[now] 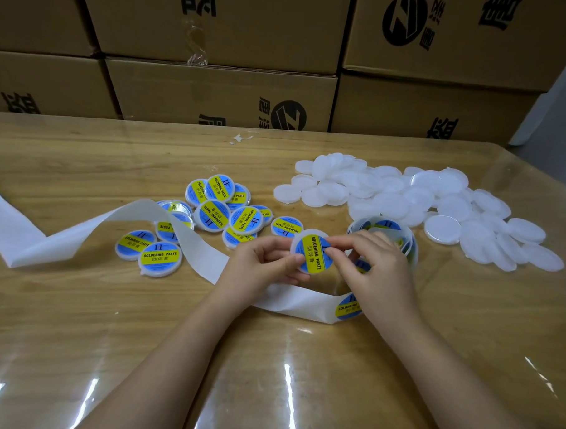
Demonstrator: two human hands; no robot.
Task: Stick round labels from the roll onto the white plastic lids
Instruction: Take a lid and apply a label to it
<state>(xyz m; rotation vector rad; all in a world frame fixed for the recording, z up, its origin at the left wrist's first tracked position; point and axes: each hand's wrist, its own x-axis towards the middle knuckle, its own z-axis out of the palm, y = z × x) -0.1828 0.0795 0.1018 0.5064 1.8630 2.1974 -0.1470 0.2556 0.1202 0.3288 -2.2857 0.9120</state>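
Head view: pinching labelled lid [312,253] at left rim w/ left hand [266,262], right rim + label w/ right hand [370,263], centre, over worktop [75,335]. Likely next: drop on done lids [217,211], just left, room there; blank lids [405,200] far right, nearer right hand; next label [349,308] near, on liner [189,242].

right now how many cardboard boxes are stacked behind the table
6, in two rows behind the table: top left box, top middle box, top right box, bottom left box, bottom middle box, bottom right box. More may sit outside the frame.
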